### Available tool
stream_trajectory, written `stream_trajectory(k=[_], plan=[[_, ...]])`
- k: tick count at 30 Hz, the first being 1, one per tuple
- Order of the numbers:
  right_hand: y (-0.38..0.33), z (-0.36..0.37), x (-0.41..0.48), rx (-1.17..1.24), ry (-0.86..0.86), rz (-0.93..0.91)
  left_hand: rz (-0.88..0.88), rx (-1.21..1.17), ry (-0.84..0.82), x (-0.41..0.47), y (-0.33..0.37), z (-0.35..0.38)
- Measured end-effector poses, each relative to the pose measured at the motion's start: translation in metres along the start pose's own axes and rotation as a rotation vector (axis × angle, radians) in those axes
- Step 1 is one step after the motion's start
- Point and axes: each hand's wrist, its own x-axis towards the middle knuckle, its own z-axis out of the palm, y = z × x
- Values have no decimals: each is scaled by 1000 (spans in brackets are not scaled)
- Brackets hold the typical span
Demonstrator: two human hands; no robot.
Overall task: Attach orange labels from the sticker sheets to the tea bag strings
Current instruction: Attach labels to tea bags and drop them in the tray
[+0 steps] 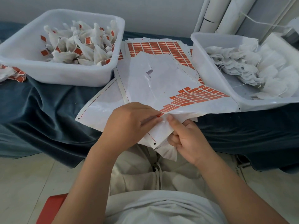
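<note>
A sticker sheet point(163, 78) with rows of orange labels point(194, 96) lies across the table's front edge. My left hand point(129, 123) pinches an orange label point(159, 115) at the sheet's near corner. My right hand point(187, 139) grips a white tea bag point(168, 152) under the sheet's edge, thumb up beside the label. The string is too thin to make out. The left tub point(68, 73) holds tea bags with orange labels. In the right tub point(210, 70) are plain white tea bags.
More sticker sheets point(153, 46) lie stacked between the tubs. A few labelled bags point(14, 75) sit at the far left on the blue cloth point(48, 102). White tubes point(226, 13) lean at the back right. A red stool edge point(51, 207) shows below.
</note>
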Motion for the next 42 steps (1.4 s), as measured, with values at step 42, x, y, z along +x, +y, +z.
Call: stream_trajectory(k=[42], plan=[[-64,25,-38,-889,-1142,230,-778,-563,170,10,20,-2]])
